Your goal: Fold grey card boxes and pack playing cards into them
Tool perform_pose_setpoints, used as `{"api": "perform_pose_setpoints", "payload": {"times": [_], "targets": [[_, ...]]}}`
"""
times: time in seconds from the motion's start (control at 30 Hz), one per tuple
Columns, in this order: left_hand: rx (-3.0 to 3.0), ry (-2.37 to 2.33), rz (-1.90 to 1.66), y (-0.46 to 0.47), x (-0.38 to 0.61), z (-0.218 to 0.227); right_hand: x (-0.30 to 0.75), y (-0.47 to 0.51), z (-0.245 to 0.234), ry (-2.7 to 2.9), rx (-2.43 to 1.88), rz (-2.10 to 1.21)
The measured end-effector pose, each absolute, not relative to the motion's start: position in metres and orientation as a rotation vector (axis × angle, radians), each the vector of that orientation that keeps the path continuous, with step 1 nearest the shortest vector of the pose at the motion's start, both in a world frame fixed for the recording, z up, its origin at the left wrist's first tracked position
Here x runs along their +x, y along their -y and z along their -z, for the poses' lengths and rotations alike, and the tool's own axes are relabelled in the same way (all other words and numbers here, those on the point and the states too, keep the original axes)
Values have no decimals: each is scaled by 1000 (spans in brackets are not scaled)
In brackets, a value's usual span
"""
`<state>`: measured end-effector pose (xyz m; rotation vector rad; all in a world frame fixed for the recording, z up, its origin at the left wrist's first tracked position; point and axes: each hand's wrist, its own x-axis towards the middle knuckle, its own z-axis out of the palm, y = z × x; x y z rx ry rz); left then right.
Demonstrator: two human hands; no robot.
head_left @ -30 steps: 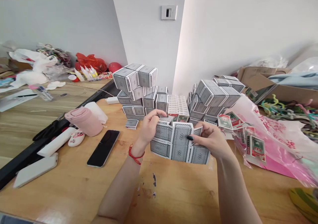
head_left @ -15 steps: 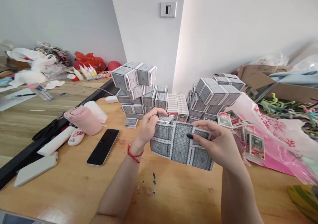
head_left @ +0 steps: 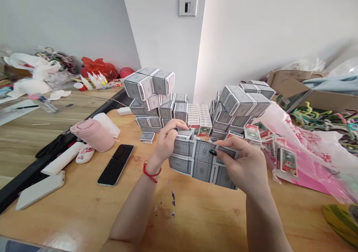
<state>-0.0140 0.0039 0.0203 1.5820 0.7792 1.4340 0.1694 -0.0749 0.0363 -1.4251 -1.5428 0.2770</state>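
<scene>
Cards gripped by the left hand and right hand show patterned backs, their far side hidden.

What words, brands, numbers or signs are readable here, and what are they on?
None reads clearly.
Held cards: patterned backs, nothing legible.
Loose card boxes: print too small.
Stacked boxes: print too small.
Plastic bag: red markings, too blurred and creased.
</scene>
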Motion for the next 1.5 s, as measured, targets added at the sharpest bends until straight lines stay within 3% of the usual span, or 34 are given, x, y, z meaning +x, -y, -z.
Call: {"api": "perform_pose_setpoints", "payload": {"times": [0.37,0.7,1.07,1.5], "targets": [[1667,-799,-1437,-5,-15,-18,166,72,-36,1531,-1496,-264],[1973,-801,-1259,3,-7,-18,168,69,-38,1945,-1480,-497],[2027,-781,-1239,3,-6,-18,156,68,-28,1901,-1403,-289],[2022,-792,-1220,2,-1,-14,156,67,-29,1909,-1401,-322]]}}
